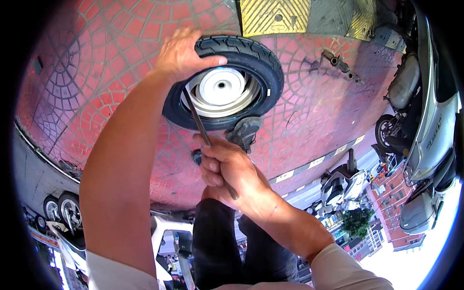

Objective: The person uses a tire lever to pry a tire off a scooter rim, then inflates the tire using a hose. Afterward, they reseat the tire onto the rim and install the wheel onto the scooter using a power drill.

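Note:
A black tire (269, 60) on a white wheel rim (223, 89) rests on the red paving in front of me. My left hand (180, 54) grips the tire's upper left edge, its thumb laid along the sidewall. In my right hand (226, 166) is a long, flat metal tire lever (195, 116), with the fingers closed round it. The lever slants up to the left, its far end at the rim's left edge beside the tire; how deep the tip goes in is hidden. A dark shoe (247, 131) is against the tire's near side.
A yellow and black ramp (275, 17) lies beyond the tire. To the right, a small metal part (340, 64) is on the paving. Parked scooters stand along the right side (432, 140), and another scooter (67, 241) is at the lower left.

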A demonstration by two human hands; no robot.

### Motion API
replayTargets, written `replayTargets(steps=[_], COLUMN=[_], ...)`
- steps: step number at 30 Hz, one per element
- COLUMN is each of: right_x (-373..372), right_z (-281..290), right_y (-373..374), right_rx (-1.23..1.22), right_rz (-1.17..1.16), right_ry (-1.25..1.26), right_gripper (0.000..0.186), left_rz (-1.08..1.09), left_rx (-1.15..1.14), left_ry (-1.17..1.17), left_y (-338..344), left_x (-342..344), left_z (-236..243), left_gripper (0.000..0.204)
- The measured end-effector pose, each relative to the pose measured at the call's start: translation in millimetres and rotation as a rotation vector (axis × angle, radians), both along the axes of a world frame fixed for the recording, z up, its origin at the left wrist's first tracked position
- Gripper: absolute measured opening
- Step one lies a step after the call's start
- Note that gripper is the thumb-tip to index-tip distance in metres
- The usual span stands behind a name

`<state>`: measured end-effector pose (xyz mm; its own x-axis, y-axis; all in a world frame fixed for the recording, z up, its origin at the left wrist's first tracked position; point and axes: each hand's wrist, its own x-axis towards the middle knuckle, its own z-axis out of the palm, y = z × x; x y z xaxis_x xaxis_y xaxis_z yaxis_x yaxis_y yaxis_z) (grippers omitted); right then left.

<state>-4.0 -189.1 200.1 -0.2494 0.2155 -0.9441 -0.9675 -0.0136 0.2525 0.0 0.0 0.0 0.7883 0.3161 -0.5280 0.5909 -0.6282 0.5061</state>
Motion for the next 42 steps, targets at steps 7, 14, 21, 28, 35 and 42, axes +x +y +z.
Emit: replayTargets(steps=[7, 14, 21, 28, 35, 42], right_x=[12, 44, 95, 43, 25, 55], right_z=[6, -63, -142, -126, -63, -112], right_y=[1, -92, -139, -161, -224, -215], right_rx=[-0.039, 0.352, 0.072, 0.043, -0.084, -0.127], right_rz=[0.118, 0.987, 1.805, 1.687, 1.565, 1.524], right_ry=[-0.014, -0.508, -1.006, -1.106, -0.844, -1.101], right_gripper=[0.022, 0.033, 0.062, 0.051, 0.046, 0.05], left_rz=[0.03, 0.054, 0.055, 0.132, 0.21, 0.228], left_rx=[-0.055, 0.023, -0.02, -0.15, -0.426, -0.71], left_ry=[-0.028, 0.012, -0.014, -0.075, 0.018, 0.104], left_y=[-1, -8, -10, -16, -10, -5], left_x=[4, 4, 4, 2, 1, 7], left_z=[13, 15, 9, 12, 16, 18], left_gripper=[0.093, 0.104, 0.087, 0.089, 0.08, 0.078])
